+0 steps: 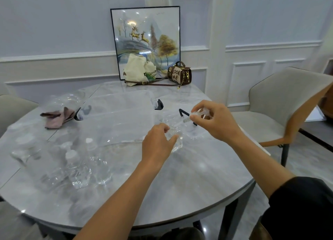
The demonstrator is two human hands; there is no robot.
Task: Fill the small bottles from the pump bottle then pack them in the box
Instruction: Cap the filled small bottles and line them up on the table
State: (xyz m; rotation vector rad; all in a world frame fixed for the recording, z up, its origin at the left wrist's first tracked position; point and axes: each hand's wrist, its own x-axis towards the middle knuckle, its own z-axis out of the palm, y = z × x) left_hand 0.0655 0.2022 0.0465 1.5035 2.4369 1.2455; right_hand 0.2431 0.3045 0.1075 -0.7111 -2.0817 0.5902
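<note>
1. While the left hand (158, 142) sat low over the marble table (180, 189), its fingers and thumb were curled round a small clear bottle (178, 143). The bottle stood upright on the tabletop just right of the palm, its neck rising between thumb and forefinger.
2. The right hand (216, 121) was above and to the right of that bottle. Its thumb and forefinger pinched a clear pump cap (188, 120), and the other fingers were loosely curled.
3. The cap's ribbed collar pointed down and left toward the bottle's neck, with its head inside the pinch. Blur hid whether the collar touched the neck.
4. A clear box (117, 117) with black latches lay behind the left hand, near the table's middle. I could not tell whether it was lidded or open.
5. Several capped bottles (72, 157), clear with white tops, stood grouped at the near left, well apart from both hands. They were too blurred to count.
6. A pink cloth (57, 117) lay crumpled just left of the box.
7. At the far edge, a framed picture (146, 39) of deer leaned on the wall. A cream tote bag (137, 70) and a brown handbag (179, 74) sat in front of it.
8. A grey chair (288, 99) stood to the right of the table.
</note>
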